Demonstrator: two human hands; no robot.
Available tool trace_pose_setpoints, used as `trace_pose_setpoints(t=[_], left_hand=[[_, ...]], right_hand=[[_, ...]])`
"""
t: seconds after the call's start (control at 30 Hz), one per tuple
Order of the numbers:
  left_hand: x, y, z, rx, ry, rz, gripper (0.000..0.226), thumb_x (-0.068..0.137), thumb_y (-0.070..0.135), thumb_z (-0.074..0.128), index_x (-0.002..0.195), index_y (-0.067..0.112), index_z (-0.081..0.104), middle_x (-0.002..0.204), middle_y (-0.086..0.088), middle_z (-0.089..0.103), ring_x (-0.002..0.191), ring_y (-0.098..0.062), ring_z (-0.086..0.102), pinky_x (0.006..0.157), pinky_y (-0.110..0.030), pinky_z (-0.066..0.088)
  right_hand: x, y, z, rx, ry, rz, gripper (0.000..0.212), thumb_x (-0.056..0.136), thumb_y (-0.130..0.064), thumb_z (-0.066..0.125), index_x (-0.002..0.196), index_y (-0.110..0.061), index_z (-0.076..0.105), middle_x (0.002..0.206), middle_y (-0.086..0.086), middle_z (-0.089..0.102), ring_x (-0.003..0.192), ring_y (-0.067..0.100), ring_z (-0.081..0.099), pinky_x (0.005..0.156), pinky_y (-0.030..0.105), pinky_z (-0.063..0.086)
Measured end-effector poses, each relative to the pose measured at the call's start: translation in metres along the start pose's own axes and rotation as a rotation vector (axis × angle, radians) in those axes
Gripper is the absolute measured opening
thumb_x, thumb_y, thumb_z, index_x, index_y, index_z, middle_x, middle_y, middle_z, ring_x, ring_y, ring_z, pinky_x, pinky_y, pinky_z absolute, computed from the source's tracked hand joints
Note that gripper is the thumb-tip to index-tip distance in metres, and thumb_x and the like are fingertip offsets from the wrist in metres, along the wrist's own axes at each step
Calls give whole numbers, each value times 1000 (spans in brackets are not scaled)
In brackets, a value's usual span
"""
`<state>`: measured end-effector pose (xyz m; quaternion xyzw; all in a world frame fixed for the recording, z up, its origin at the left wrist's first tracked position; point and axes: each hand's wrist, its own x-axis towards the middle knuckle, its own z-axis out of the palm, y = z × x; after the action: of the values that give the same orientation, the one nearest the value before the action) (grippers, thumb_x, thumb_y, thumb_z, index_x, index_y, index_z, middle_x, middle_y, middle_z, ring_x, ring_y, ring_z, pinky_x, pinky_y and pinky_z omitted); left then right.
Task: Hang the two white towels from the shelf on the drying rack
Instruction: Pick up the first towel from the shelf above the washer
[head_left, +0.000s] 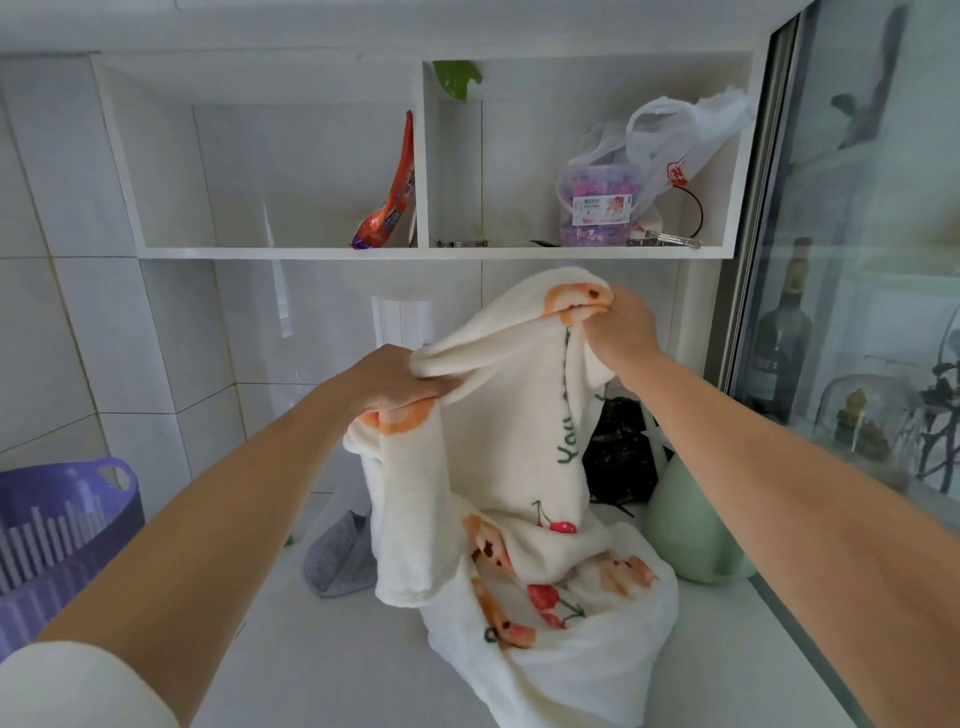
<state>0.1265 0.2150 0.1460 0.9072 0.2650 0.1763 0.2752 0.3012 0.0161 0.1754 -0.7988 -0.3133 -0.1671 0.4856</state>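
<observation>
Both hands gripping white towel (519, 415) w/ cherry print: left hand (395, 382) bunches one edge, right hand (621, 325) pinches top corner. Towel hangs below wall shelf (431, 253), its lower part on worktop (322, 654), poss. a 2nd towel (587, 639) beneath.

One camera on the person's head is looking forward and slightly down, close over the counter (332, 670), facing the wall shelf (431, 253).

white cherry-print towel (498, 415), purple basket (62, 525)
</observation>
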Motion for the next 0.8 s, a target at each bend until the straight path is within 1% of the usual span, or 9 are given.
trace_pose_setpoints(t=[0.07, 0.13, 0.2, 0.27, 0.33, 0.4, 0.53, 0.7, 0.8], left_hand=[[-7, 4, -5, -135, -60, 62, 73, 48, 80, 69, 77, 14, 63, 52, -4, 60, 42, -19, 53, 46, -25, 43], [-14, 6, -9, -156, -116, 123, 78, 45, 75, 75, 80, 6, 64, 51, -8, 58, 40, -21, 51, 46, -24, 43], [-18, 9, -13, 8, -96, 147, 57, 55, 57, 80, 71, 6, 63, 48, -2, 60, 37, -17, 54, 42, -20, 42], [-18, 13, -16, 183, 93, 131, 31, 69, 39, 75, 71, 12, 60, 60, -1, 64, 51, -15, 62, 50, -24, 45], [-21, 14, -21, 218, 298, 102, 22, 77, 31, 68, 84, 13, 57, 77, -3, 64, 70, -23, 63, 63, -32, 50], [-30, 15, -29, 147, 436, 68, 19, 78, 30, 65, 89, 15, 58, 80, -4, 63, 76, -28, 62, 70, -37, 54], [-59, 17, -40, 145, 504, 2, 16, 73, 25, 62, 86, 22, 54, 71, 4, 55, 76, -29, 59, 67, -34, 51], [-113, 35, -30, 76, 549, 7, 17, 71, 19, 54, 87, 23, 59, 82, -2, 62, 82, -31, 61, 69, -35, 50], [-160, 53, -17, -7, 622, -14, 16, 68, 19, 48, 78, 21, 60, 74, -2, 66, 77, -29, 65, 67, -38, 54]], right_hand=[[1, -8, -2, 74, 92, 45, 24, 90, -12, 33, 97, -12, 56, 87, 4, 57, 79, 23, 53, 53, 26, 33], [-2, -20, -6, 180, 198, 43, 23, 89, -10, 34, 99, -12, 54, 87, 1, 58, 83, 23, 55, 60, 28, 40], [-9, -36, -10, 248, 296, -18, 26, 87, -10, 36, 104, -11, 56, 95, 4, 62, 88, 24, 57, 72, 36, 48], [-16, -49, -14, 220, 335, -69, 29, 84, -11, 37, 104, -12, 57, 99, 5, 65, 89, 24, 58, 76, 39, 48], [-16, -54, -22, 207, 299, -60, 29, 81, -15, 39, 101, -13, 61, 96, 6, 67, 88, 25, 60, 75, 39, 50], [-18, -55, -32, 202, 178, -5, 25, 82, -18, 43, 91, -12, 65, 87, 9, 68, 82, 28, 62, 66, 36, 49], [-46, -46, -45, 156, -107, 38, 21, 81, -27, 54, 62, -23, 48, 57, -7, 48, 52, 11, 46, 48, 19, 33], [-87, -42, -73, 101, -134, 1, 24, 87, -22, 44, 63, -16, 47, 58, -2, 46, 48, 13, 43, 44, 22, 31], [-121, -47, -100, 153, -117, 21, 26, 86, -24, 35, 78, -14, 58, 69, 2, 55, 62, 21, 52, 51, 27, 34]])
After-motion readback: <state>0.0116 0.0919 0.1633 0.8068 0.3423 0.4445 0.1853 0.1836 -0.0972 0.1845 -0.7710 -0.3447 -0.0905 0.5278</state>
